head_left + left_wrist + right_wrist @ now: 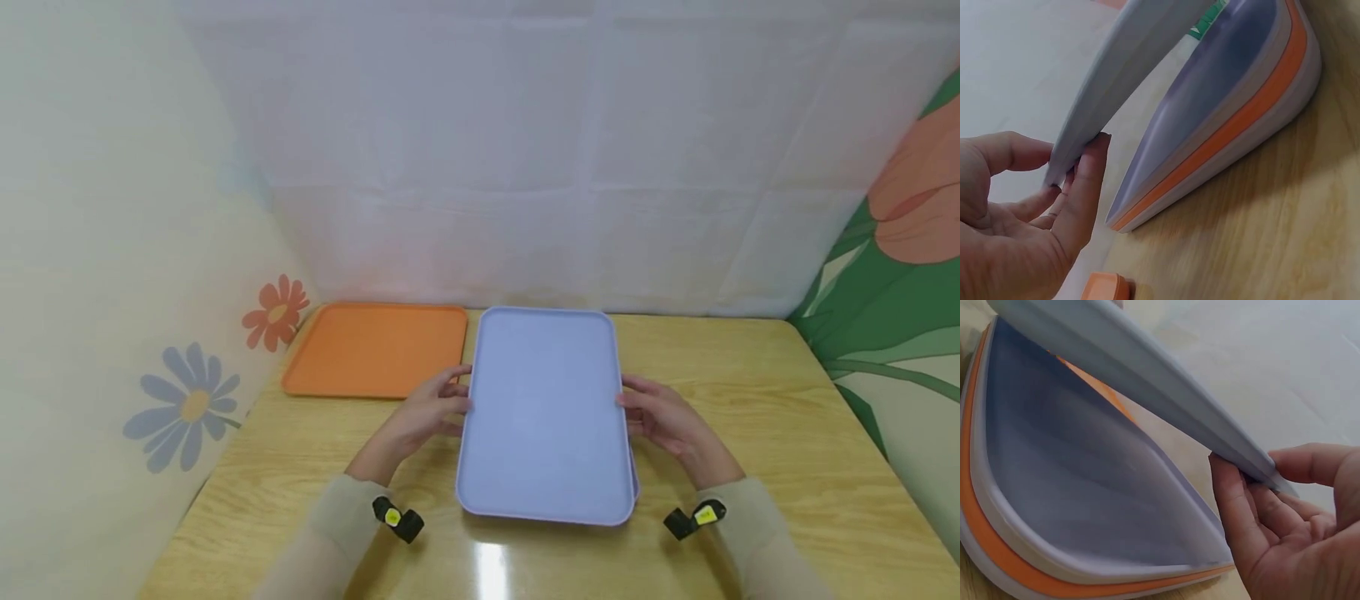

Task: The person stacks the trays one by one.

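Both hands hold a pale lavender tray point(545, 417) by its long sides, at the lower centre of the head frame.
The left hand point(429, 410) has its grip on the left edge, the right hand point(663, 414) on the right edge, each pinching the rim between thumb and fingers; the wrist views show the tray tilted above a stack of trays point(1072, 462), lavender on top, an orange layer below, then a pale one. In the head frame the held tray covers nearly all of that stack, leaving a sliver at its lower right. An orange tray point(378, 350) lies flat on the wooden surface point(765, 467), left of centre, just beside the left hand.
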`<state>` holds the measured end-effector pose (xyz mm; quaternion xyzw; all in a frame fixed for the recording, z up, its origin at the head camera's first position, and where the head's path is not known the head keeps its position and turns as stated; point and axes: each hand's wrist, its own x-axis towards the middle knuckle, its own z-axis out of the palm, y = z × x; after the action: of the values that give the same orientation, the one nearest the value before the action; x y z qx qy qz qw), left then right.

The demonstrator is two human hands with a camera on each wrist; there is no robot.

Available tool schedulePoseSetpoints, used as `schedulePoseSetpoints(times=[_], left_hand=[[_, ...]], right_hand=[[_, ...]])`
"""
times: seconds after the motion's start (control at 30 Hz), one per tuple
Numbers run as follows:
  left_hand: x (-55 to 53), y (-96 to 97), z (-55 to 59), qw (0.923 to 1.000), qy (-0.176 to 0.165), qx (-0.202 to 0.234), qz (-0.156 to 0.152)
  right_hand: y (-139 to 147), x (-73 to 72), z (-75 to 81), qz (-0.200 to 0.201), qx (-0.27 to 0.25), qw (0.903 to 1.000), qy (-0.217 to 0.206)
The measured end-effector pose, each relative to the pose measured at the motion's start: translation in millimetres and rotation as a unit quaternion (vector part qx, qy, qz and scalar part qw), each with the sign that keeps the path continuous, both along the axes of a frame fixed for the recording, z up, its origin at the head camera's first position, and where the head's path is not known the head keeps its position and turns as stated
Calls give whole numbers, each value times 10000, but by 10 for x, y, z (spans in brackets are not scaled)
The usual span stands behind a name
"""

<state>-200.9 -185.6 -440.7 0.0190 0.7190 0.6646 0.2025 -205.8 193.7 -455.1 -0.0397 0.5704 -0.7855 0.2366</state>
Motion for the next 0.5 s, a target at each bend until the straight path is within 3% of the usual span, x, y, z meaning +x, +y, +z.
schedulePoseSetpoints(times=[0.2, 0.5], left_hand=[[-27, 37, 4, 10000, -16, 98, -4], [-71, 84, 15, 10000, 68, -20, -61]], right_hand=[[-24, -30, 7, -236, 318, 9992, -9], [-15, -83, 30, -606, 1384, 9885, 112]])
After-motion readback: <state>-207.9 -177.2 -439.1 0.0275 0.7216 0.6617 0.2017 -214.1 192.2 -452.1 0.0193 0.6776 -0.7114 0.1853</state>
